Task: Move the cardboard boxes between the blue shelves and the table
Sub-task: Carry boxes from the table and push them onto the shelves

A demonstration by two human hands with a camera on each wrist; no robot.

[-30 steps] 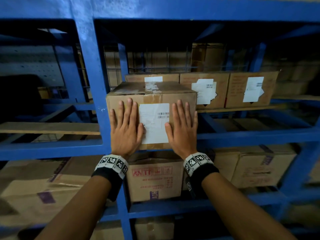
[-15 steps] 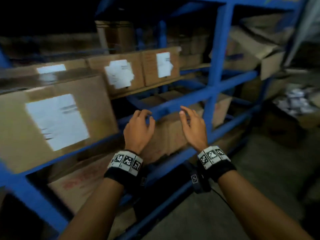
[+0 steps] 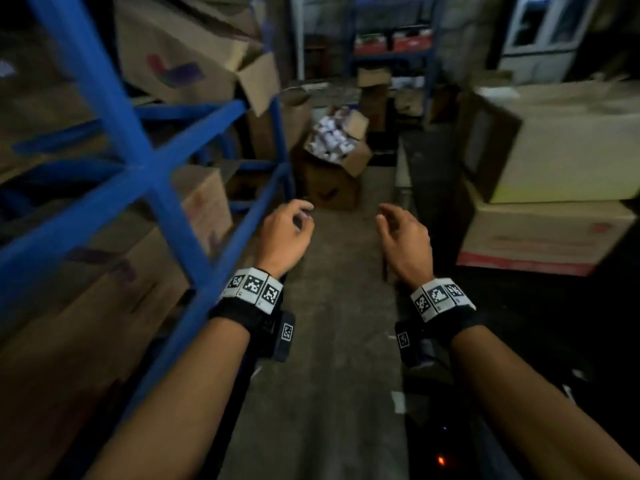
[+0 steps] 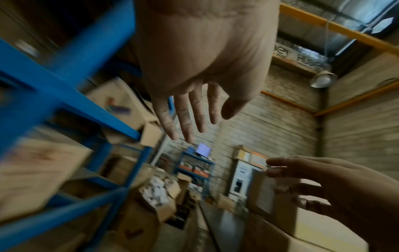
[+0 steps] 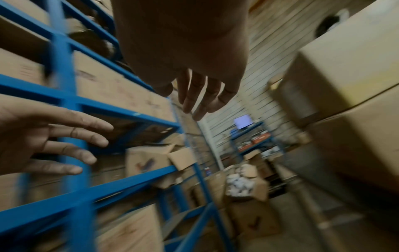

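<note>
While your left hand (image 3: 284, 233) and right hand (image 3: 404, 241) hang loosely curled and empty, the stacked cardboard boxes (image 3: 554, 157) lie beyond your right hand, opposite the blue shelves (image 3: 145, 168).

Brown cardboard boxes (image 3: 104, 289) on blue shelves (image 3: 145, 174)

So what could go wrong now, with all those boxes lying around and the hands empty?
Maybe three things. The open box of white packets sits on the floor straight ahead, so the person could trip on it. The left hand passes near the blue shelf frame and might knock against it. A loose cardboard flap sticks out past the shelf edge and could snag an arm.
</note>
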